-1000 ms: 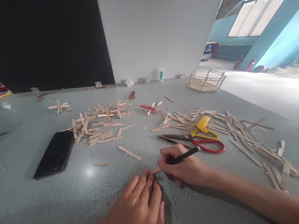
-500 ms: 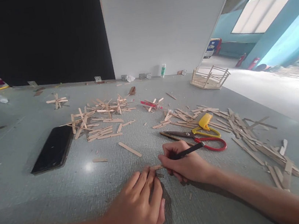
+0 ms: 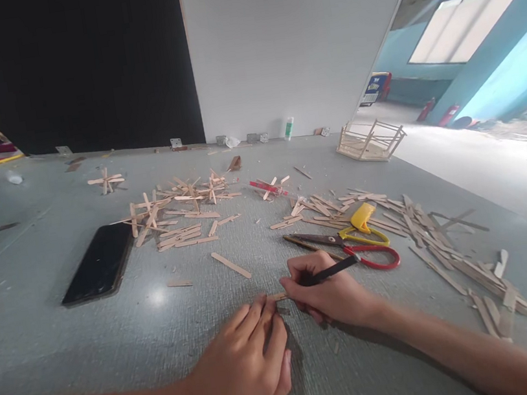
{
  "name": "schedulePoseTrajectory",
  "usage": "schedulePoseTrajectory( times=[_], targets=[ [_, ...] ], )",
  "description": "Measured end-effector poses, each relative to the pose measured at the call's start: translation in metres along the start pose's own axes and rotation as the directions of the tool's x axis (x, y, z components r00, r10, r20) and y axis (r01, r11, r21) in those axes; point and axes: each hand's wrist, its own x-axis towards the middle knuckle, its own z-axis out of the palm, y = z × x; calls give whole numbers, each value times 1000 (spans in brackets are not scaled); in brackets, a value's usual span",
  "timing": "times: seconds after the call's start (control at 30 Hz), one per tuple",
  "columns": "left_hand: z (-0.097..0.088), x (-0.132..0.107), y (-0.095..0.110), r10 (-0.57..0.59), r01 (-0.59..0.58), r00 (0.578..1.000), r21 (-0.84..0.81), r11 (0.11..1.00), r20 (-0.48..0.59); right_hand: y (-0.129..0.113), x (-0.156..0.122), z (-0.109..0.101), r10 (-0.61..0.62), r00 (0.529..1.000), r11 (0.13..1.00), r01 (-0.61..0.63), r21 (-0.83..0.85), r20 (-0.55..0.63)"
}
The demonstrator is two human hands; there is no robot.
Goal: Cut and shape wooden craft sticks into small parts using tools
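Observation:
My right hand is closed in a writing grip on a black pen, whose tip is hidden behind the fingers. Between my two hands lies a short wooden craft stick on the table. The fingertips of my left hand hold its left end down, and those fingers cover part of it. Just beyond my right hand rest scissors with one red and one yellow handle. A loose craft stick lies in front of my hands.
At left is a black phone. Piles of craft sticks spread across the table, with more loose sticks at right. A glue tube stands by the back panel. A stick frame sits near the right edge.
The view has shifted slightly, so the tabletop things appear a little further right and lower. Both hands keep nearly the same pose, pen and stick still held.

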Motion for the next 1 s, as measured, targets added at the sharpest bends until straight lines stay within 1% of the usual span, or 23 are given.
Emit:
schedulePoseTrajectory(
  times=[0.2, 0.33, 0.63, 0.8, 0.9, 1.0],
  targets=[
    [-1, 1, 0, -11, 11, 1000, -21, 1000, -6, 4, 2, 1, 9, 1000, 999, -8, 44, -16],
    [-1, 1, 1, -20, 20, 1000, -5, 1000, -4, 4, 3, 3, 2, 1000, 999, -2, 49, -9],
    [1, 1, 0, -9, 9, 1000, 2, 1000, -10, 2, 3, 3, -5, 1000, 1000, 5, 17, -10],
    [0, 1, 0, 17, -17, 1000, 21, 1000, -11, -2, 1, 4, -7, 1000, 1000, 6, -15, -27],
    [-1, 2, 0, 12, -13, 1000, 28, 1000, 4, -4, 1, 4, -18, 999, 999, 16, -38, -39],
    [-1, 2, 0, 12, -12, 1000, 33, 999, -9, -5, 1, 4, -22, 999, 999, 20, -44, -32]
  ],
)
